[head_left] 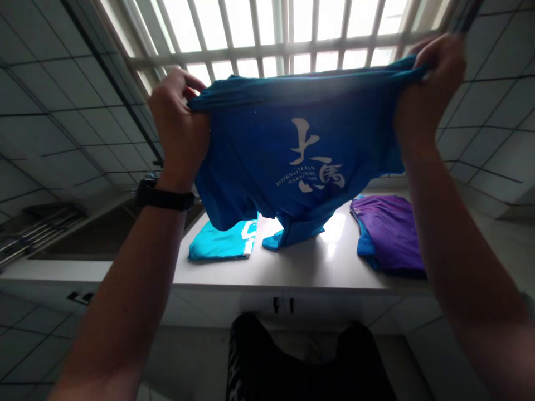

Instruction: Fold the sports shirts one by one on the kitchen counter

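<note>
A blue T-shirt (251, 150) with white Chinese characters and the words "INTERNATIONAL MARATHON" hangs stretched between my two hands, above a white counter. My left hand (179, 111) is closed on its upper left corner. At the upper right corner, my right hand (434, 83) grips the cloth in the same way. The shirt's lower end droops and seems to touch the countertop. Below and left of it lies a folded turquoise garment (217, 240) with white print. To the right, a pile with a purple garment (388, 231) on top and blue cloth under it rests on the counter.
The white countertop (234, 273) runs across in front of me, with cabinet doors and black handles below. A sink (104, 234) is set in at the left, beside a metal rack (37, 228). Behind the shirt is a barred window (284, 33); tiled walls flank both sides.
</note>
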{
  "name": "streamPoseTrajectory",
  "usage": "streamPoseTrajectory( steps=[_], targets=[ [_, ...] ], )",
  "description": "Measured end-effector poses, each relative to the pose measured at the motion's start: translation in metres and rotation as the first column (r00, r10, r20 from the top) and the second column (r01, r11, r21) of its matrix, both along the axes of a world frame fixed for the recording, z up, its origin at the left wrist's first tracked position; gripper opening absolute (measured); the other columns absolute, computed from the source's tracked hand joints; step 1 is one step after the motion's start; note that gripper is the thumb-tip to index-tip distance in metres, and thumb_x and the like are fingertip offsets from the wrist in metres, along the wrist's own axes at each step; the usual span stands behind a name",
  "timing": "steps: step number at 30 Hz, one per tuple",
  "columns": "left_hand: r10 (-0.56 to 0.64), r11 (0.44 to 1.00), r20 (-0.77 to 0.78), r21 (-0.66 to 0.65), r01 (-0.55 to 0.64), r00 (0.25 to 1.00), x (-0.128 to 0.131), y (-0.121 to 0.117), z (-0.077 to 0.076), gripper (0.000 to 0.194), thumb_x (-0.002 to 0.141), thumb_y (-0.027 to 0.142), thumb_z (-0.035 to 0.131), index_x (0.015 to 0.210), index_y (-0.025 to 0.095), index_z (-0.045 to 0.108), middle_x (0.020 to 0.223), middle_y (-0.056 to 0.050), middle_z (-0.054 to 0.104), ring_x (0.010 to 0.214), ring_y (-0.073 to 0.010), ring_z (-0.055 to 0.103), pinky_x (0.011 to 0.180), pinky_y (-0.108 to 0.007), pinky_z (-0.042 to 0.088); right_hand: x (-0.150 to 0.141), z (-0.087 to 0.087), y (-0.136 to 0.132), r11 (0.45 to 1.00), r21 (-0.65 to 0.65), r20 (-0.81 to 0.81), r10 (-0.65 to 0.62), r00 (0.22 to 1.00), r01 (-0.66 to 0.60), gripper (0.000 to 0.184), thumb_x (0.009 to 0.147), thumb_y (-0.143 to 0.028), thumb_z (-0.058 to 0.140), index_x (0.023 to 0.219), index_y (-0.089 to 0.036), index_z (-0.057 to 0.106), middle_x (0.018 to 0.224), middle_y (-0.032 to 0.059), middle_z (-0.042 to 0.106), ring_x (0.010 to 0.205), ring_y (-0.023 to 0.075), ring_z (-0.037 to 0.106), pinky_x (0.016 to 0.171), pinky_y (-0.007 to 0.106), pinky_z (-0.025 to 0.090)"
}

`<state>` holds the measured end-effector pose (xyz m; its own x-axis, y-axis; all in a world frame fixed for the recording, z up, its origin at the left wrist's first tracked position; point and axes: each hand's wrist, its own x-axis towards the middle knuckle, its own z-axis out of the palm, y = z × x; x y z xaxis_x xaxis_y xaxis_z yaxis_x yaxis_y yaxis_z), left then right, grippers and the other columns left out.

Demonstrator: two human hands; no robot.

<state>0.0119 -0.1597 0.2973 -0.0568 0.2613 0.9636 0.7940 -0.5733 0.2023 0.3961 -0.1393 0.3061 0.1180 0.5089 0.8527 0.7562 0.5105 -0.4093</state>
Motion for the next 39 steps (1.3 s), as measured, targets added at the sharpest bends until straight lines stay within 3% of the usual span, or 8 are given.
streamPoseTrajectory(
  steps=[3,8,18,23,29,32,36,39],
  targets=[
    [0.066,0.982,-0.131,-0.170,-0.088,0.989,-0.007,0.002,-0.008,0.018,0.089,0.027,0.073,0.084,0.011,0.070,0.068,0.003,0.051,0.068,-0.0120,0.048,0.070,-0.027,0.036,-0.012,-0.029,0.005,0.980,0.115,-0.225,-0.133,0.965,0.161,0.034,0.088,0.007,0.039,0.112,-0.013,0.052,0.103,0.0065,0.058,0.103,0.0191,0.059,0.093,0.037,0.045],
    [0.094,0.819,-0.371,-0.498,-0.284,0.924,-0.034,0.013,-0.034,0.045,0.098,0.046,0.062,0.069,0.012,0.064,0.066,-0.001,0.049,0.081,-0.0159,0.052,0.089,-0.032,0.039,0.001,-0.058,0.007,0.946,-0.322,-0.056,0.006,0.998,-0.024,0.025,0.104,-0.027,0.053,0.090,-0.009,0.064,0.077,0.0010,0.057,0.082,0.0137,0.052,0.080,0.031,0.041],
    [-0.413,0.491,-0.354,-0.862,-0.123,0.839,-0.068,0.024,-0.083,0.045,0.066,0.062,0.074,0.065,0.017,0.066,0.056,0.004,0.051,0.062,-0.0132,0.050,0.057,-0.023,0.036,0.026,-0.075,-0.009,0.525,-0.805,0.011,0.478,0.879,-0.276,0.044,0.072,-0.055,0.086,0.087,-0.016,0.071,0.076,0.0027,0.067,0.070,0.0150,0.057,0.061,0.030,0.043],
    [-0.584,0.090,-0.135,-0.991,-0.101,0.801,-0.075,0.018,-0.085,0.037,0.057,0.051,0.080,0.076,0.019,0.074,0.073,-0.003,0.070,0.070,-0.0210,0.060,0.060,-0.027,0.047,0.025,-0.075,-0.020,0.166,-0.972,-0.047,0.564,0.824,-0.169,0.048,0.068,-0.049,0.088,0.100,-0.014,0.077,0.092,0.0099,0.077,0.080,0.0234,0.069,0.071,0.035,0.055],
    [-0.534,-0.093,-0.043,-0.990,-0.109,0.844,-0.084,0.015,-0.088,0.035,0.054,0.049,0.084,0.072,0.020,0.076,0.074,-0.008,0.072,0.069,-0.0245,0.063,0.061,-0.031,0.053,0.039,-0.082,-0.018,0.063,-0.988,-0.074,0.614,0.786,-0.142,0.050,0.068,-0.053,0.087,0.093,-0.011,0.080,0.091,0.0096,0.079,0.081,0.0218,0.069,0.077,0.033,0.055],
    [-0.490,-0.035,0.021,-0.999,0.004,0.872,-0.087,0.021,-0.094,0.043,0.061,0.055,0.082,0.084,0.020,0.078,0.083,-0.008,0.075,0.073,-0.0237,0.065,0.064,-0.031,0.054,0.045,-0.098,-0.011,0.071,-0.923,-0.283,0.543,0.791,-0.379,0.046,0.067,-0.047,0.088,0.097,-0.013,0.078,0.093,0.0069,0.078,0.079,0.0196,0.068,0.078,0.034,0.056],
    [-0.400,0.260,-0.035,-0.963,0.077,0.916,-0.079,0.035,-0.108,0.048,0.062,0.059,0.080,0.085,0.017,0.074,0.081,-0.006,0.073,0.074,-0.0211,0.061,0.062,-0.029,0.051,0.034,-0.127,0.002,0.310,-0.778,-0.412,0.406,0.816,-0.547,0.035,0.059,-0.033,0.089,0.089,-0.018,0.078,0.090,0.0041,0.077,0.081,0.0211,0.068,0.075,0.033,0.057],
    [-0.437,0.252,-0.024,-0.963,0.097,0.899,-0.068,0.037,-0.124,0.051,0.058,0.059,0.082,0.089,0.020,0.073,0.086,-0.005,0.074,0.080,-0.0226,0.064,0.065,-0.028,0.051,0.023,-0.150,0.001,0.404,-0.708,-0.444,0.385,0.809,-0.580,0.031,0.059,-0.034,0.087,0.085,-0.020,0.077,0.084,0.0023,0.074,0.076,0.0199,0.065,0.069,0.032,0.054]
  ],
)
